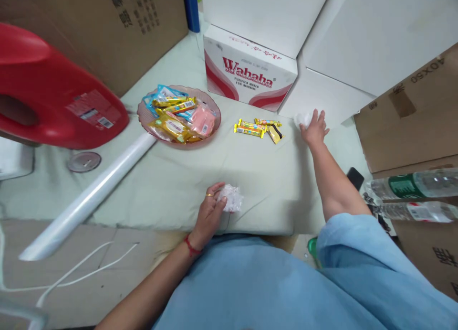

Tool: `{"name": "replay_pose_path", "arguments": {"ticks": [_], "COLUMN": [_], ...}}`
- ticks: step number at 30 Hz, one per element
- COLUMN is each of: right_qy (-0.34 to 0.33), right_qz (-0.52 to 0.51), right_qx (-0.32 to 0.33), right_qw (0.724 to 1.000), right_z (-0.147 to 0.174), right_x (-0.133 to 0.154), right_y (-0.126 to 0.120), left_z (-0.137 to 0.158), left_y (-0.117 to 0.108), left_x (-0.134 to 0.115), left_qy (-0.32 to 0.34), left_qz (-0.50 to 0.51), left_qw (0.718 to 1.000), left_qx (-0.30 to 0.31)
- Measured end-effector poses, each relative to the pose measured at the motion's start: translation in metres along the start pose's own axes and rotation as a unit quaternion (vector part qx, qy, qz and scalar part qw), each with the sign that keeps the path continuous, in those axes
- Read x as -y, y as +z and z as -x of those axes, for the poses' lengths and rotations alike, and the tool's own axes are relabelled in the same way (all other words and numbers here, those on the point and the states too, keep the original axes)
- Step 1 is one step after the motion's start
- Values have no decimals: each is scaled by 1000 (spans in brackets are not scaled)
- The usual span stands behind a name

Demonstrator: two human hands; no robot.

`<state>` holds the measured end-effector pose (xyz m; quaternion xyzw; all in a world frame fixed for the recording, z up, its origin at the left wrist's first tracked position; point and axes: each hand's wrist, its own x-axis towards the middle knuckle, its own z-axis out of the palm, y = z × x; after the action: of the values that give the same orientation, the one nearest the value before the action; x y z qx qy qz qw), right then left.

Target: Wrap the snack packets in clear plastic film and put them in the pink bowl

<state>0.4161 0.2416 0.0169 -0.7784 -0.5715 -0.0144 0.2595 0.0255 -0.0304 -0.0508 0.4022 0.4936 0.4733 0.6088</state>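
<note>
My left hand (211, 208), with a ring and a red wrist string, is near the table's front edge. Its thumb and fingers are closed on a crumpled clear plastic wrapper (232, 198). Out at the far right, my right hand (315, 128) has its fingers spread. A second wad of clear plastic (301, 120) lies against its thumb side, by the white box; whether any is gripped is not clear. Between the hands and the boxes are several yellow-wrapped snack bars (249, 128), and next to them a brown-and-gold packet (275, 133).
A pink glass plate (141, 116) holds yellow, blue and pink packets. Left of it are a large red jug (53, 91), a white roll (89, 196) and a round clear lid (84, 162). A Wahaha box (246, 74) stands behind; plastic bottles (417, 184) lie at right.
</note>
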Motion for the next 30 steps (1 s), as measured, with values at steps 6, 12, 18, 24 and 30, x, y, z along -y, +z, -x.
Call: {"name": "replay_pose_path", "arguments": {"ticks": [6,12,18,24,30], "right_qy": [-10,-36,101,171,87], "right_qz": [-30,-366,-608,-643,-543], "right_qx": [-16,154,329,312,224], "right_qw": [999,917,715,678,805], "right_z": [27,147,207,195,208], "right_x": [14,70,106,91,94], "right_y": [-1,4,33,31,34], "left_z": [-2,-57,-121,-119,-119], "left_y": [-1,26,55,47,44], "left_x": [-3,-33,-33,-26,-27], "left_qy": [-13,26,99,98,44], "left_qz": [13,-12,-112,-88,6], "left_qw": [999,1000,989,991,999], "left_qx": [-39,-2,6,6,-6]}}
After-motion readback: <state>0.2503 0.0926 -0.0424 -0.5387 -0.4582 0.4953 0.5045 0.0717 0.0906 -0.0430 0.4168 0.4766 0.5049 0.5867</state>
